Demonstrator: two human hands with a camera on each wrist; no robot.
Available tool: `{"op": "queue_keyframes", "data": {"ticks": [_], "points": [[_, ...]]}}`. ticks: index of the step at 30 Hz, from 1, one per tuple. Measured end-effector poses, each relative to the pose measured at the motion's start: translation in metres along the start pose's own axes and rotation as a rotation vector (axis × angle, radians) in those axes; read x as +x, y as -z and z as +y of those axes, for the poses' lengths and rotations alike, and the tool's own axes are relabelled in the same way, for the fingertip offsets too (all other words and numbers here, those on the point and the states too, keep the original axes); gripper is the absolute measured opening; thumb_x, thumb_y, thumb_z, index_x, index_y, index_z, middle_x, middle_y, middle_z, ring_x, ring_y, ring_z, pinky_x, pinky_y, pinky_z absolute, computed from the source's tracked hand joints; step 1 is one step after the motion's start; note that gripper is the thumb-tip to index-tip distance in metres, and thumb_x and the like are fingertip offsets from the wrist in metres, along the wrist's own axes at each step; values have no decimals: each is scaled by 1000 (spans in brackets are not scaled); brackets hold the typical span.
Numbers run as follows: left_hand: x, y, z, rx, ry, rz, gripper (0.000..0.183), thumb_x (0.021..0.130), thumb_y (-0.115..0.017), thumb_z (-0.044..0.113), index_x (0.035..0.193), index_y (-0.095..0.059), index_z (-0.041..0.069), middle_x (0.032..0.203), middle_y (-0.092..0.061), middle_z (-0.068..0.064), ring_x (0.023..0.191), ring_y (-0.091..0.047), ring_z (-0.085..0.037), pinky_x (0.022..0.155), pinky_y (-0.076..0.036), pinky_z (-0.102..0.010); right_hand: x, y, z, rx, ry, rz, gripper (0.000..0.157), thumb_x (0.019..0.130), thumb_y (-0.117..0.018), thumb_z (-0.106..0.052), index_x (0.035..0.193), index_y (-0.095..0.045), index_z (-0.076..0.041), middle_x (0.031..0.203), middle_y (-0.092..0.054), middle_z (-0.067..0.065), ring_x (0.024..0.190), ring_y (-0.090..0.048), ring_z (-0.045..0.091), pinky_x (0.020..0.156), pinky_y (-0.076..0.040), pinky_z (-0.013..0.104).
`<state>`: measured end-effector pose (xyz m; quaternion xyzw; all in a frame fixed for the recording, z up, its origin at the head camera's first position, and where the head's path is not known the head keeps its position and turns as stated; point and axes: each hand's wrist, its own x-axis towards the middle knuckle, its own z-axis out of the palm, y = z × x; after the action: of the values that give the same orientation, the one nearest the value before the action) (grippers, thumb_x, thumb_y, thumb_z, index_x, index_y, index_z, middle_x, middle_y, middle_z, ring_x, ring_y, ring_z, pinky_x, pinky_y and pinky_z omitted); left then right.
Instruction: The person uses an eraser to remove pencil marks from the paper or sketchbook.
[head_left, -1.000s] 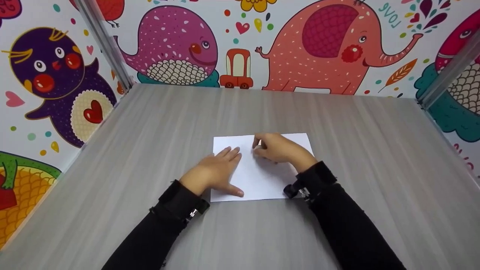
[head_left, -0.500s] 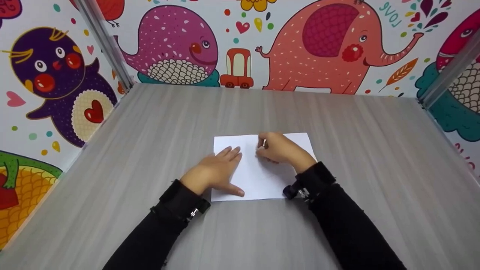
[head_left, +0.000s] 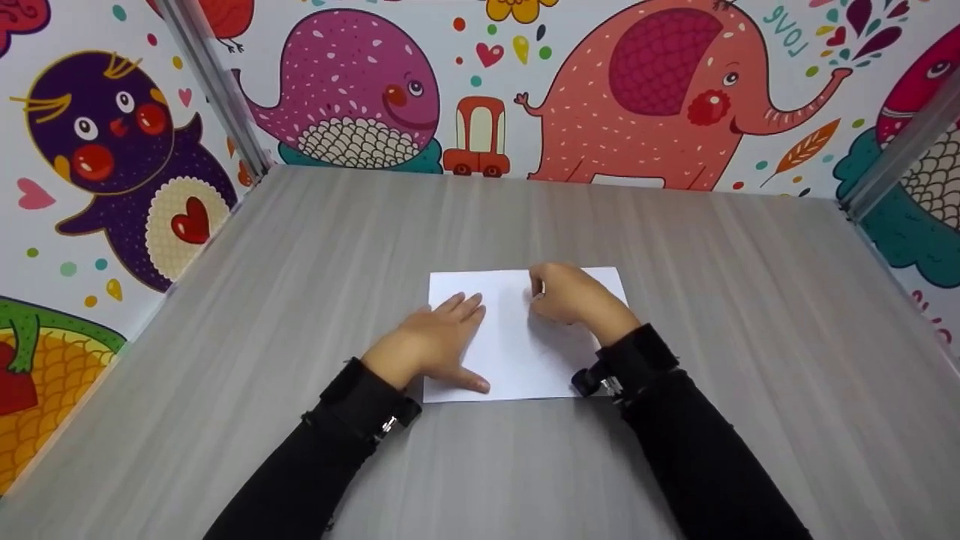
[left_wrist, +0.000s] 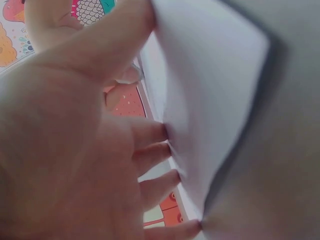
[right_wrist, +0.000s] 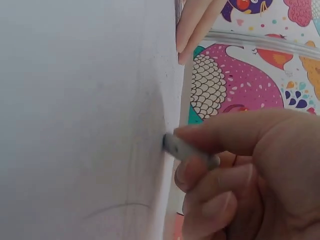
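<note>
A white sheet of paper (head_left: 517,367) lies flat on the table. My left hand (head_left: 435,341) rests on its left side with fingers and thumb spread; the left wrist view shows the fingertips touching the sheet. Over the upper right part of the paper is my right hand (head_left: 574,296). Between thumb and fingers it pinches a small whitish eraser (right_wrist: 187,150), whose dark-smudged end is at the paper. A faint grey curved line (right_wrist: 117,206) and light smudges mark the sheet in the right wrist view. In the head view the fingers mostly hide the eraser.
The grey wood-grain table (head_left: 337,232) extends around the paper on all sides. Walls printed with cartoon animals (head_left: 360,82) stand along its back and sides, with metal corner posts (head_left: 217,86). Black straps with small cameras (head_left: 371,401) circle both wrists.
My right hand has shifted a little to the right across the paper, the eraser still pinched in it. The left hand stays in place on the sheet.
</note>
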<state>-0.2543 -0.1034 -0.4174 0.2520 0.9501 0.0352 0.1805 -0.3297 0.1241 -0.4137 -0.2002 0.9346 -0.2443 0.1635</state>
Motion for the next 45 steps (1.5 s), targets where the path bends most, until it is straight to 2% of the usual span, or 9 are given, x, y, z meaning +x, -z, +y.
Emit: {"op": "queue_keyframes", "data": {"ticks": [5, 8, 11, 16, 20, 26, 33, 39, 45], "points": [[-1, -2, -1, -8, -2, 7, 119, 85, -79, 70, 169, -27, 4, 178, -17, -11, 165, -13, -33, 126, -27, -62, -2, -5, -8, 67, 135, -200, 7, 92, -68, -7, 97, -64, -8, 62, -60, -1, 49, -53, 11, 46, -44, 24], [-3, -3, -2, -15, 3, 0, 119, 85, -79, 69, 169, -27, 3, 178, -16, -11, 165, -13, -33, 126, -26, -61, -3, -5, -11, 22, 136, -257, 8, 90, -69, -6, 91, -62, -10, 59, -56, -2, 48, -50, 11, 45, -41, 24], [-4, -3, -3, -15, 4, -2, 118, 85, -79, 69, 169, -27, 3, 178, -16, -12, 165, -13, -34, 127, -26, -60, -3, -5, -12, 9, 140, -253, 10, 91, -69, -5, 90, -62, -11, 60, -56, -1, 49, -49, 12, 46, -41, 25], [-4, -2, -3, -14, 9, 0, 118, 85, -79, 68, 168, -27, 3, 178, -17, -12, 164, -13, -34, 127, -26, -61, 1, -9, -13, 36, 226, -258, 8, 92, -70, -8, 93, -63, -11, 61, -56, -3, 52, -51, 9, 49, -41, 23], [-4, -1, -2, -18, 11, -4, 118, 86, -79, 68, 169, -27, 3, 179, -16, -11, 165, -13, -33, 127, -25, -62, -1, -5, -12, -35, 196, -275, 12, 86, -71, -4, 86, -61, -11, 61, -55, -4, 52, -52, 9, 50, -41, 22], [-2, 0, -2, -10, 19, -9, 118, 86, -78, 69, 169, -25, 5, 179, -14, -10, 165, -12, -32, 127, -25, -61, -1, 0, -8, -31, 221, -277, 6, 92, -68, -7, 96, -63, -9, 67, -56, -2, 57, -53, 10, 52, -43, 24], [1, 1, 1, -5, -2, -8, 119, 86, -78, 70, 169, -24, 4, 179, -15, -12, 165, -12, -33, 127, -25, -61, -8, 14, 3, -102, 92, -349, 10, 91, -67, -6, 87, -59, -11, 72, -56, 1, 59, -52, 15, 55, -43, 28], [0, 1, 1, 0, 3, -14, 119, 86, -77, 70, 169, -24, 4, 179, -14, -11, 165, -11, -33, 127, -25, -61, -3, 8, 6, -21, 192, -285, 4, 96, -67, -11, 98, -64, -10, 76, -57, 1, 61, -54, 13, 56, -45, 26], [0, -1, 0, -4, -3, -5, 119, 86, -78, 70, 169, -25, 4, 179, -16, -11, 165, -12, -33, 127, -26, -61, -8, 13, 5, -106, 104, -329, 13, 87, -68, -3, 83, -60, -12, 71, -55, 0, 61, -52, 14, 57, -42, 27]]}}
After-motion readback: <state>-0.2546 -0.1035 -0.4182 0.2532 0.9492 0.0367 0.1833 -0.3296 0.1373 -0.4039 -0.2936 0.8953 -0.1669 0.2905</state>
